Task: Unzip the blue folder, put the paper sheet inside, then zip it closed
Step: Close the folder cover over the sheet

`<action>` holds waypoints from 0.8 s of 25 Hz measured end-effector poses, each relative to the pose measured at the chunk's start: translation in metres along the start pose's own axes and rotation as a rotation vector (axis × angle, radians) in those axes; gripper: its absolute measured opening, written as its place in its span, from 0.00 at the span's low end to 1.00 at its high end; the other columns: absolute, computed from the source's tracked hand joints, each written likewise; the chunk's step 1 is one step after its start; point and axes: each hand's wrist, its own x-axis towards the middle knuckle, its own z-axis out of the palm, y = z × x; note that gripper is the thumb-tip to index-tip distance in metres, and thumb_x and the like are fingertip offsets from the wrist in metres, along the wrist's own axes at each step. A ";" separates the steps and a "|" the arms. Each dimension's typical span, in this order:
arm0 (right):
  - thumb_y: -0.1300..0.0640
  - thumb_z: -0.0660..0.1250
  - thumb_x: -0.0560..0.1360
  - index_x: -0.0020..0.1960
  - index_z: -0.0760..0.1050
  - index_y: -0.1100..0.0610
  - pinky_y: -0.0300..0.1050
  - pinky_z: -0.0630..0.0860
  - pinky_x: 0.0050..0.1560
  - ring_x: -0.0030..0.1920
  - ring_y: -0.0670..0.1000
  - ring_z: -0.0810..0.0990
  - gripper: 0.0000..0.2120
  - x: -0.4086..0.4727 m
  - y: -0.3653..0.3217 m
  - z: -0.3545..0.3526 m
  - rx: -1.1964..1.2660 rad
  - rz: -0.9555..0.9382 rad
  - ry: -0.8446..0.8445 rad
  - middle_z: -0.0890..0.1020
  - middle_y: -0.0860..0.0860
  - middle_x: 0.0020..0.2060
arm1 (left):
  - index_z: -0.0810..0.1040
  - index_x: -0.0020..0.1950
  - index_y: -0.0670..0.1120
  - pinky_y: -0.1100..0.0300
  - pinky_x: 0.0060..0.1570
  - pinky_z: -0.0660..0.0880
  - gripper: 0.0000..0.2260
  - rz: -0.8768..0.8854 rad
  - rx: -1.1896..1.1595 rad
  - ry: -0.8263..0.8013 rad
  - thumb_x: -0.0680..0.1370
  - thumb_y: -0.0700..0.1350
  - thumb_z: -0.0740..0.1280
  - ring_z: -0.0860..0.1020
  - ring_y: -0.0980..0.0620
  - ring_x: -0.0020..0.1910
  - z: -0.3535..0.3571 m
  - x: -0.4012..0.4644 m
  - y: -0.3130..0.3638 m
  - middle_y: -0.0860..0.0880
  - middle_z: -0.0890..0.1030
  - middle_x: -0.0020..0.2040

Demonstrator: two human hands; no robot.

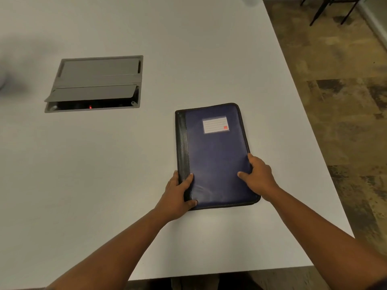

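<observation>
Head view shows the blue folder lying flat and zipped near the table's right edge, toward the near side. The left hand grips its near-left spine corner and the right hand clasps its right edge. No paper sheet is visible — by my reading, either unzipping hasn't begun or the task is finished; if unbegun, next comes finding the zip pull, which I cannot see.

blue folder, black spine; white table.
</observation>
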 end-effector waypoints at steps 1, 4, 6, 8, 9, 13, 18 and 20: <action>0.50 0.72 0.75 0.78 0.60 0.54 0.62 0.73 0.67 0.70 0.60 0.70 0.36 0.000 0.003 0.005 -0.025 0.022 -0.006 0.69 0.53 0.74 | 0.51 0.82 0.59 0.48 0.79 0.55 0.44 -0.001 -0.004 -0.003 0.74 0.57 0.74 0.45 0.45 0.82 0.003 0.001 -0.001 0.46 0.40 0.83; 0.43 0.74 0.72 0.80 0.54 0.52 0.63 0.71 0.68 0.73 0.62 0.65 0.44 -0.003 0.009 0.022 -0.158 0.062 -0.041 0.64 0.54 0.76 | 0.50 0.82 0.60 0.49 0.78 0.55 0.46 -0.001 0.000 0.023 0.73 0.58 0.76 0.45 0.45 0.81 0.008 0.001 -0.004 0.47 0.39 0.83; 0.40 0.74 0.70 0.80 0.50 0.50 0.62 0.70 0.69 0.74 0.62 0.62 0.49 -0.006 0.009 0.035 -0.248 0.061 -0.032 0.61 0.55 0.76 | 0.52 0.82 0.60 0.50 0.78 0.56 0.46 0.019 0.004 0.047 0.72 0.57 0.76 0.47 0.45 0.81 0.008 0.000 -0.008 0.48 0.40 0.83; 0.39 0.74 0.70 0.80 0.48 0.49 0.62 0.69 0.69 0.75 0.62 0.59 0.50 -0.006 0.006 0.045 -0.277 0.059 -0.021 0.59 0.55 0.77 | 0.52 0.82 0.60 0.51 0.78 0.56 0.46 0.011 -0.003 0.055 0.72 0.56 0.77 0.48 0.44 0.80 0.004 0.000 -0.014 0.48 0.41 0.83; 0.39 0.74 0.70 0.80 0.48 0.49 0.62 0.69 0.69 0.75 0.62 0.59 0.50 -0.005 0.003 0.048 -0.275 0.054 -0.019 0.58 0.55 0.77 | 0.53 0.82 0.60 0.50 0.77 0.57 0.46 0.001 -0.012 0.056 0.72 0.55 0.77 0.49 0.44 0.80 0.001 0.001 -0.017 0.49 0.41 0.83; 0.38 0.73 0.70 0.80 0.49 0.49 0.62 0.69 0.69 0.74 0.62 0.59 0.48 -0.001 -0.011 0.059 -0.289 0.027 -0.006 0.58 0.55 0.77 | 0.56 0.81 0.59 0.48 0.77 0.60 0.45 -0.034 -0.055 0.064 0.71 0.51 0.79 0.52 0.42 0.79 -0.016 0.003 -0.025 0.47 0.44 0.83; 0.39 0.73 0.71 0.80 0.49 0.49 0.63 0.69 0.69 0.75 0.62 0.59 0.48 0.010 -0.027 0.066 -0.288 0.014 0.007 0.58 0.55 0.77 | 0.58 0.81 0.58 0.48 0.76 0.59 0.45 -0.071 -0.071 0.073 0.70 0.49 0.80 0.52 0.40 0.79 -0.036 0.011 -0.028 0.47 0.45 0.83; 0.39 0.73 0.71 0.80 0.49 0.49 0.63 0.69 0.69 0.75 0.62 0.59 0.48 0.015 -0.032 0.067 -0.289 0.012 0.013 0.58 0.55 0.77 | 0.59 0.81 0.58 0.49 0.75 0.58 0.45 -0.077 -0.091 0.081 0.70 0.49 0.80 0.52 0.40 0.79 -0.040 0.015 -0.028 0.47 0.45 0.83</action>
